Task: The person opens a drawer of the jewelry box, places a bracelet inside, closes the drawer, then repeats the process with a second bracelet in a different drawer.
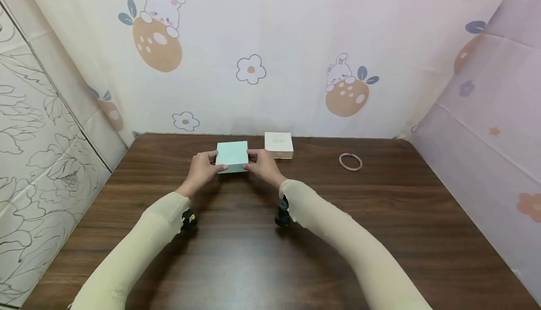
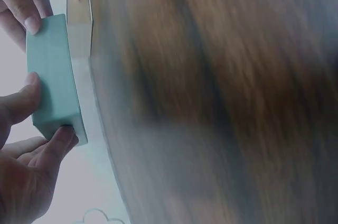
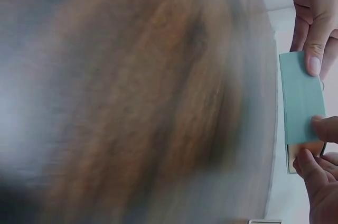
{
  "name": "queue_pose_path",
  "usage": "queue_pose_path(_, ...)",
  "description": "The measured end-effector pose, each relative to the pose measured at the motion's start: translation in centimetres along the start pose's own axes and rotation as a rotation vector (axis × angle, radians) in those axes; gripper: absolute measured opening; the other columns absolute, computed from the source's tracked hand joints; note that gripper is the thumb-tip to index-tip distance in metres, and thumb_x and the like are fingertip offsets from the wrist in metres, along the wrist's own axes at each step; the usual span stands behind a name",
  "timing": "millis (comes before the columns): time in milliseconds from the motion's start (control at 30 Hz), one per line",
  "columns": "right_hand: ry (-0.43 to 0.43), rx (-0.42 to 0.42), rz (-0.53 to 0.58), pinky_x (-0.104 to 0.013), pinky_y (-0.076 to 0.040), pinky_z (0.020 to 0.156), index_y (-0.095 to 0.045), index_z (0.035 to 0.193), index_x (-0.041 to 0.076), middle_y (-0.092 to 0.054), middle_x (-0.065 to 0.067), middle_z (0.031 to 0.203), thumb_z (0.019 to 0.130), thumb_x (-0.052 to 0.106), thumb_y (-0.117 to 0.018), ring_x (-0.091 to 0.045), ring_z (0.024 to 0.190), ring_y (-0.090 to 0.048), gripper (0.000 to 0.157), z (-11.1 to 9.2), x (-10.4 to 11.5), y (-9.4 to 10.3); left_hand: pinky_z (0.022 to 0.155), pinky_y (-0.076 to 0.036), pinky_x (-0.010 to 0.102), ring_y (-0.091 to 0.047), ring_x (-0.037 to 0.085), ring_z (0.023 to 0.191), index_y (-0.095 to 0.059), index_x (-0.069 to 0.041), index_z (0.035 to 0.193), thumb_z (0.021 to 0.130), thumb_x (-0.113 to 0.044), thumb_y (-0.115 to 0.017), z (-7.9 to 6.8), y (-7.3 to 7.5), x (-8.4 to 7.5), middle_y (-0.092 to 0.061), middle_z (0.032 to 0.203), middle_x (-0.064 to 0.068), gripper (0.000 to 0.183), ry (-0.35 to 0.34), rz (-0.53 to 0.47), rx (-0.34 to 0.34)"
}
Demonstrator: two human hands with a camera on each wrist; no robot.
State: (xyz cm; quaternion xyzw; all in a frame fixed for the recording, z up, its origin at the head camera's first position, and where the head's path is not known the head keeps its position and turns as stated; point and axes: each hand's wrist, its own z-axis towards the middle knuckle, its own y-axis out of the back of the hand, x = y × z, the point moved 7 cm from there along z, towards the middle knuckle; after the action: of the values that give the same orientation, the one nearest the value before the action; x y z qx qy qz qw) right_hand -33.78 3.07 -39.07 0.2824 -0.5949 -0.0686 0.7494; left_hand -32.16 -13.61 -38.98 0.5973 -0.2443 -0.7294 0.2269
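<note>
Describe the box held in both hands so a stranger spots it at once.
Look toward the far edge of the dark brown wood-grain table, left of centre. There, gripped between the left hand and the right hand, is the mint-green rectangular box. Its plain green top sets it apart from the cream rectangular box with lettering to its right.

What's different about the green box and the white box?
The green box is minty; the white box is creamy. The green box's top is plain; the white box's has writing. The left hand and right hand hold the green box; the white box rests on the table. Both are rectangular.
</note>
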Motion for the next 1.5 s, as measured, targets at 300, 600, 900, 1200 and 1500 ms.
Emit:
queue_pose_path(300, -0.029, -0.069, 0.012, -0.029, -0.049, 0.086, -0.053, 0.130, -0.008, -0.058, -0.022, 0.124, 0.084, -0.004, -0.069, -0.029, 0.111, -0.060, 0.048, -2.5, -1.4, 2.0, 0.065, -0.047, 0.031, -0.060, 0.021, 0.074, -0.064, 0.006, 0.093, 0.081, -0.010, -0.077, -0.8, -2.4, -2.0, -0.067, 0.084, 0.017, 0.024, -0.058, 0.043, 0.001)
queue_pose_path(600, -0.093, -0.119, 0.062, -0.028, -0.050, 0.084, -0.055, 0.129, -0.007, -0.059, -0.022, 0.123, 0.082, -0.008, -0.070, -0.027, 0.111, -0.059, 0.050, -4.5, -2.6, 3.7, 0.059, -0.039, 0.027, -0.047, 0.014, 0.063, -0.056, -0.001, 0.078, 0.080, -0.011, -0.078, -1.5, -4.2, -3.8, -0.061, 0.070, 0.008, 0.024, -0.095, 0.053, 0.009)
queue_pose_path(900, -0.134, -0.136, 0.065, -0.029, -0.050, 0.083, -0.056, 0.127, -0.007, -0.060, -0.022, 0.122, 0.081, -0.009, -0.070, -0.028, 0.110, -0.060, 0.048, -6.4, -3.6, 5.3, 0.059, -0.039, 0.028, -0.047, 0.015, 0.063, -0.059, -0.002, 0.080, 0.078, -0.014, -0.080, -2.2, -6.1, -5.2, -0.062, 0.070, 0.008, 0.024, -0.128, 0.065, 0.026)
queue_pose_path(1200, -0.158, -0.136, 0.079, -0.030, -0.050, 0.084, -0.054, 0.129, -0.010, -0.059, -0.024, 0.123, 0.080, -0.010, -0.070, -0.029, 0.111, -0.060, 0.051, -8.1, -4.5, 6.2, 0.058, -0.039, 0.027, -0.045, 0.014, 0.060, -0.061, -0.002, 0.080, 0.077, -0.013, -0.081, -2.9, -7.4, -6.2, -0.062, 0.068, 0.007, 0.024, -0.136, 0.065, 0.031)
queue_pose_path(1500, -0.157, -0.141, 0.097, -0.031, -0.050, 0.084, -0.053, 0.129, -0.010, -0.058, -0.026, 0.123, 0.081, -0.010, -0.070, -0.031, 0.111, -0.059, 0.051, -9.6, -5.4, 7.0, 0.057, -0.039, 0.027, -0.045, 0.012, 0.057, -0.067, 0.001, 0.093, 0.076, -0.016, -0.082, -3.6, -8.9, -6.7, -0.060, 0.066, 0.005, 0.028, -0.125, 0.061, 0.022)
